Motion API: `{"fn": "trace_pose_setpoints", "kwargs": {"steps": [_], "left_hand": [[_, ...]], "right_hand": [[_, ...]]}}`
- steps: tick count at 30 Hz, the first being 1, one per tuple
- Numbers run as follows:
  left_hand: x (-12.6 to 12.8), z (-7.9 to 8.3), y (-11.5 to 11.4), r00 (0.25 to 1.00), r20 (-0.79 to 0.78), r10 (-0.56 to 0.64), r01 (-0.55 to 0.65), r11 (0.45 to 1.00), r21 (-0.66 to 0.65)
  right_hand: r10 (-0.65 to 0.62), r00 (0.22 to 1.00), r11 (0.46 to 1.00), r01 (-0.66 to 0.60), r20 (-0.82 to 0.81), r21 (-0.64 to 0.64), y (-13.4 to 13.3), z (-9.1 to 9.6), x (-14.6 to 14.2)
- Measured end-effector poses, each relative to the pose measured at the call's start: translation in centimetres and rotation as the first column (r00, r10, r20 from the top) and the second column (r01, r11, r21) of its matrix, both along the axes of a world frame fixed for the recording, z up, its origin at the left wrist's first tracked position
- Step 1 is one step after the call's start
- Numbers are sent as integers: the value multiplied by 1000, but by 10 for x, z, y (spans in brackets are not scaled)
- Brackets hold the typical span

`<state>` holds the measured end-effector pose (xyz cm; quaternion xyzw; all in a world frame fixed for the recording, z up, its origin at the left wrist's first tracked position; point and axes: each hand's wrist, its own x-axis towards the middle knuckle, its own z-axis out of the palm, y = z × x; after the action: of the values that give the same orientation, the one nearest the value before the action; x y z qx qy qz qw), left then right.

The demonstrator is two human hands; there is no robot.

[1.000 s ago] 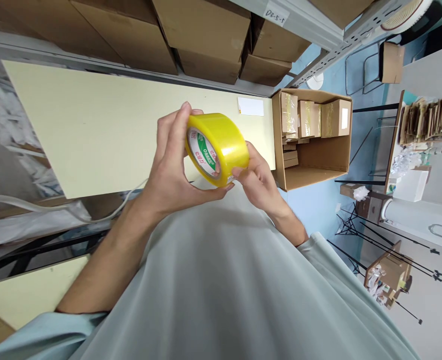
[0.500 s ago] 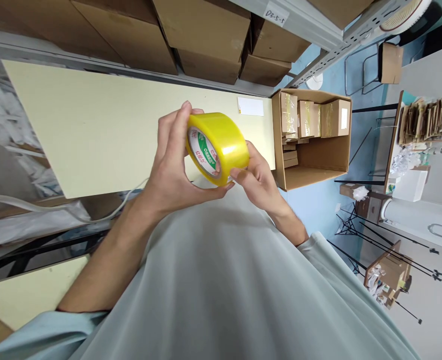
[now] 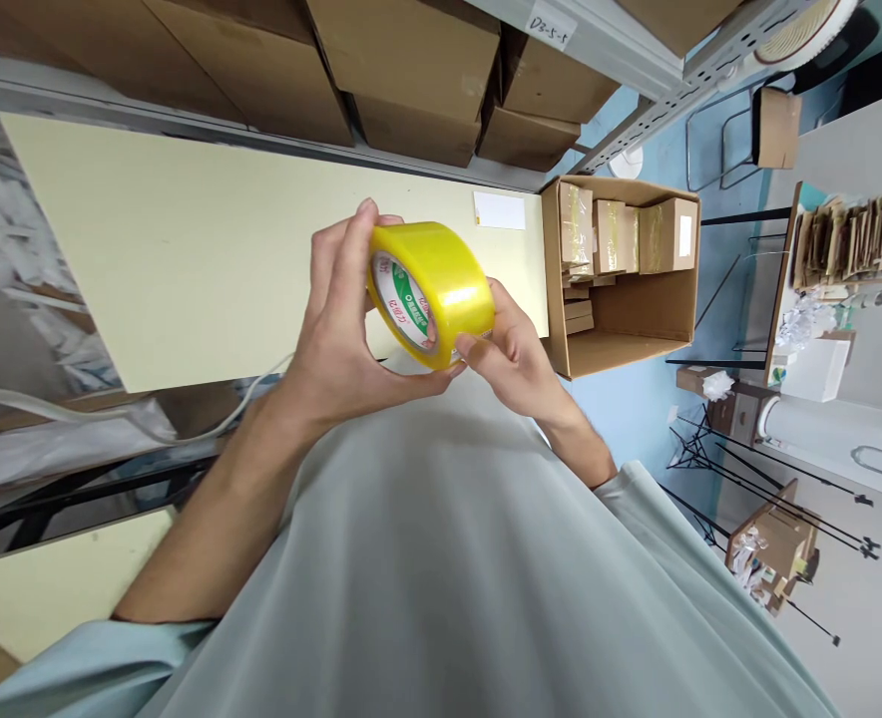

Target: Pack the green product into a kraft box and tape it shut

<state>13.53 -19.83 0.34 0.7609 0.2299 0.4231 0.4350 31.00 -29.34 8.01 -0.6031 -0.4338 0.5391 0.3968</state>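
Observation:
A thick roll of yellow packing tape (image 3: 452, 279) is held up in front of my torso, tilted so its printed white and green core shows. My left hand (image 3: 347, 319) grips it from the left, fingers over the top and thumb stretched underneath. On the other side, my right hand (image 3: 512, 359) has its thumb pressed against the tape's lower right edge, and its fingers are partly hidden behind the roll. Beneath the roll lies a pale yellow tabletop (image 3: 209, 259), with a white label (image 3: 499, 210) near its far right end.
An open carton (image 3: 628, 324) with several small taped boxes stands right of the tabletop. Metal shelving (image 3: 598, 50) with brown cardboard boxes (image 3: 411, 60) runs along the back. A pale cable (image 3: 209, 434) hangs at the left. Farther right, a table holds stacked flattened cardboard (image 3: 852, 239).
Both hands and the tape roll have shifted very slightly left and up in view. The grip looks the same.

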Motion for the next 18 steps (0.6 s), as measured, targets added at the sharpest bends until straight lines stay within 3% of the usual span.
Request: {"fn": "trace_pose_setpoints", "kwargs": {"steps": [6,10,14,18], "left_hand": [[-4,1,-1,1000,-27,-8,8,1000,10],[-5,0,-2,1000,-27,-5,6,999,31],[-5,-2,-4,1000,-15,12,-12,1000,23],[-5,-2,-7,1000,-12,11,-11,1000,19]], "right_hand": [[41,978,992,-64,202,107,-3,-17,0],[20,931,988,-74,363,135,-4,-17,0],[-23,955,979,-38,295,200,-6,-13,-1],[-7,973,986,-32,229,165,-7,-14,-4]]}}
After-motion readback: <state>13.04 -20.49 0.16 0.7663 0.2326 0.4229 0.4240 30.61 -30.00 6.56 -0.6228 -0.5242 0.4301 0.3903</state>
